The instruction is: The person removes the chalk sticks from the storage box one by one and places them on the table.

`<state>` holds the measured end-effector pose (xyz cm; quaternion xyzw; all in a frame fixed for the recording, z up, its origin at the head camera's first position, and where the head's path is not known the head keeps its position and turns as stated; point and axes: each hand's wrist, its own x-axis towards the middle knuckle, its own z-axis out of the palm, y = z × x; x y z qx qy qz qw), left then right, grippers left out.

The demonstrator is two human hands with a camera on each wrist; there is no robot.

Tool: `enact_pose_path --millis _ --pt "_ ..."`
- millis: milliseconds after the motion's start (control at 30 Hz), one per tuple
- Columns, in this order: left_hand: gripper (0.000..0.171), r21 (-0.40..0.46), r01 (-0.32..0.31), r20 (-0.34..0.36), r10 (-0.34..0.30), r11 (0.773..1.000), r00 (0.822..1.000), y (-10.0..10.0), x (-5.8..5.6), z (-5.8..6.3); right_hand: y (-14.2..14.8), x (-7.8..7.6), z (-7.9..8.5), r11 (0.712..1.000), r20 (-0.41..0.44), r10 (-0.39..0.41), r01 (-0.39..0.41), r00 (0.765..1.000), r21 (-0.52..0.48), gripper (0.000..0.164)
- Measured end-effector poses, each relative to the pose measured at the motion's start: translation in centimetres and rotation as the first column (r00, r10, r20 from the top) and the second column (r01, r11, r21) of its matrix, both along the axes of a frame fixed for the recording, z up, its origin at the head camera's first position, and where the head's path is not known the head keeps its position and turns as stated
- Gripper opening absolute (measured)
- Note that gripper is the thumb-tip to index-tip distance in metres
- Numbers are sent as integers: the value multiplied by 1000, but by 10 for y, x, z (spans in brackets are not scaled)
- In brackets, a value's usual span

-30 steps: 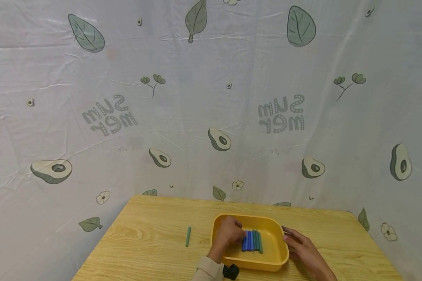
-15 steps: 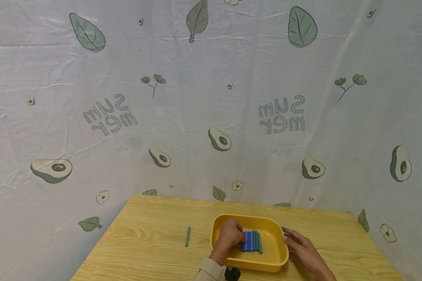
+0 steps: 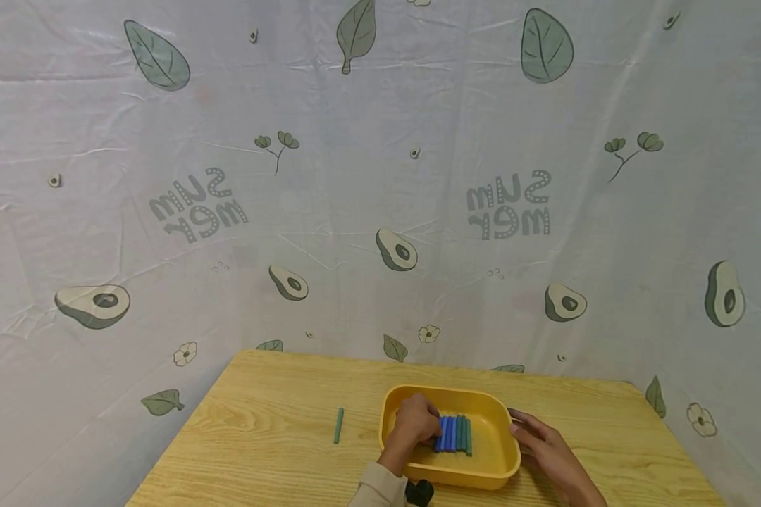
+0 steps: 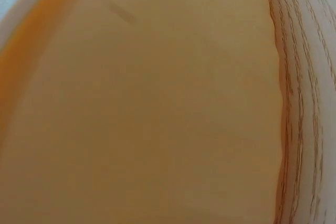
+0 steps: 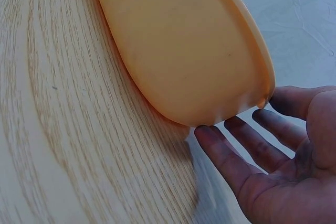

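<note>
A shallow yellow tray [image 3: 491,440] stands on the table. In it lies a row of several blue sticks [image 3: 449,435] and green sticks [image 3: 464,435], side by side. My left hand [image 3: 415,419] reaches into the tray, its curled fingers and thumb at the upper end of the leftmost blue stick. The hand hides part of that stick. My right hand [image 3: 548,451] is at the tray's right end; in the right wrist view its thumb [image 5: 289,100] touches the rim and its fairly straight fingers [image 5: 226,158] reach the outer wall. The left wrist view shows the tray's outer side [image 4: 157,103], no hand.
One green stick [image 3: 339,425] lies alone on the wood-grain table [image 3: 279,422], left of the tray. A pale sheet [image 3: 330,211] printed with leaves and avocados hangs behind the table. A black object [image 3: 420,493] is at my left wrist.
My left hand has lowered a little at the left end of the row, and its thumb has come down onto the leftmost blue stick. My right hand and the tray stay in place.
</note>
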<state>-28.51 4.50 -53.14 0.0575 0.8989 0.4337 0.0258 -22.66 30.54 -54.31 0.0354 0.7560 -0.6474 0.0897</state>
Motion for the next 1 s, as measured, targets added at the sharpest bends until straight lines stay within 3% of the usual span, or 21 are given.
enact_pose_path --millis 400,1000 --pt "7 -20 -10 13 11 1000 1000 1 1 2 -4 -1 2 999 3 -39 39 999 24 64" --pt "19 65 -32 26 30 997 999 -3 3 3 -5 -1 -1 998 7 -66 66 998 21 63"
